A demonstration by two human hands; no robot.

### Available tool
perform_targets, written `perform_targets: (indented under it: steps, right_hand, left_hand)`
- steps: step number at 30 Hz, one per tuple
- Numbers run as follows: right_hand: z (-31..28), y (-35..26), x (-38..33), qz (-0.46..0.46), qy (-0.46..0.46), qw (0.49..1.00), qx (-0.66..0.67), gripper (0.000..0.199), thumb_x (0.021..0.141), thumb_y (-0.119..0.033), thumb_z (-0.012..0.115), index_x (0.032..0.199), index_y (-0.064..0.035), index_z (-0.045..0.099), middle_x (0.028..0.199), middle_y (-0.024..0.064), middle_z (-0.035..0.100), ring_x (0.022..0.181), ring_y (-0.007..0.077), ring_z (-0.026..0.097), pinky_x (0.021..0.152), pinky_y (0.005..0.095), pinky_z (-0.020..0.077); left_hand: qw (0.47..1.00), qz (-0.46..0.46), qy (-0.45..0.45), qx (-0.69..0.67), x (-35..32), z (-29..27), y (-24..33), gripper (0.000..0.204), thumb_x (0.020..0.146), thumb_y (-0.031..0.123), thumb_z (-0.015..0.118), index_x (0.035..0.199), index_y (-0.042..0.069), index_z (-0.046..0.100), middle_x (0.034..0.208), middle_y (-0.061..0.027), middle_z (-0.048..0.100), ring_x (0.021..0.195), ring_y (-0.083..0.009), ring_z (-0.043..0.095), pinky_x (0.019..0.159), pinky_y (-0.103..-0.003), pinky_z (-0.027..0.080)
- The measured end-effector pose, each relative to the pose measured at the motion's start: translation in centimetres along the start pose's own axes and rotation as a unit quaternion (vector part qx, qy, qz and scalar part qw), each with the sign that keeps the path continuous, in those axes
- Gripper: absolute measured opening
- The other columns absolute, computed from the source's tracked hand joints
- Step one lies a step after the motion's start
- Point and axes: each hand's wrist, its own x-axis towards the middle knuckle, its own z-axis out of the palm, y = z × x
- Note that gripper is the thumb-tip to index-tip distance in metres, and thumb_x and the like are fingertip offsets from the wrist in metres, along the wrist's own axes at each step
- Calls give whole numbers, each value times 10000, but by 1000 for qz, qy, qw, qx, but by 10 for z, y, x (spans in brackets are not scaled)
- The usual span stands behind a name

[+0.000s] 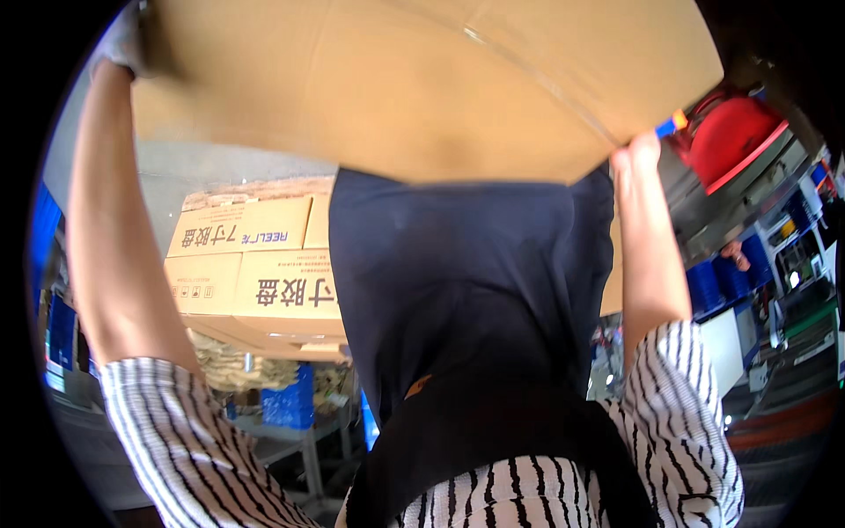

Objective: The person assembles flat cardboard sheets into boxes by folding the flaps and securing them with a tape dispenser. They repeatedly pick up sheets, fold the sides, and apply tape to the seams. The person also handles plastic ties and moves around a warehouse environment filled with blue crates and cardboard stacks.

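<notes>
Workshop with stacked cartons (251, 268), blue bins (289, 403)

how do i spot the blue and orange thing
Start at the large cardboard panel across the top, then the right hand at its lower right edge. Just up and right is the small object, blue with an orange end, unlike the larger red object beside it.

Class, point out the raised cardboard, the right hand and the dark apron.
Raised cardboard (405, 92): head view, middle of its broad face.
Right hand (640, 152): head view, middle of the hand.
Dark apron (471, 277): head view, front cloth.
</notes>
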Motion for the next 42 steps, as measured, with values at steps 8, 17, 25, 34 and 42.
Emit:
perform_targets:
  steps: [8,17,25,34,42]
  right_hand:
    - [-18,-165,-134,-57,-107,993,11,355,972,-260,464,1207,-1,527,1132,120,611,1002,245,609,797,358,542]
    - [-143,-325,-226,-225,-287,930,-48,391,974,-301,477,1259,-32,484,1178,74,571,1075,193,554,924,340,448]
    - [-325,-352,-97,-59,-180,923,-335,307,859,-232,632,991,44,633,854,127,664,710,228,650,680,344,525]
    - [-262,-366,-213,-113,-348,788,-495,431,919,-396,573,999,21,650,885,101,673,718,181,642,672,293,510]
    - [-262,-381,-357,-154,-442,706,-531,426,894,-374,629,1050,22,636,937,85,660,791,129,622,737,273,499]
  left_hand:
    - [922,83,192,-326,-251,-179,-11,433,981,331,424,1299,48,505,1263,-70,569,1135,-197,544,986,-312,415]
    - [857,106,482,-148,-559,-240,-74,494,967,342,452,1321,-2,426,1262,-178,517,1088,-277,538,926,-366,440]
    - [888,-275,130,-345,-645,20,-221,541,927,394,525,1324,33,457,1252,-164,549,1089,-261,555,917,-407,444]
    - [909,131,-137,-371,-686,-201,-23,363,897,274,650,1120,-11,621,1058,-94,670,1009,-180,616,955,-320,444]
    - [396,786,-423,-215,-801,-306,159,300,881,328,639,983,50,689,1037,-139,570,937,-321,558,888,-517,420]
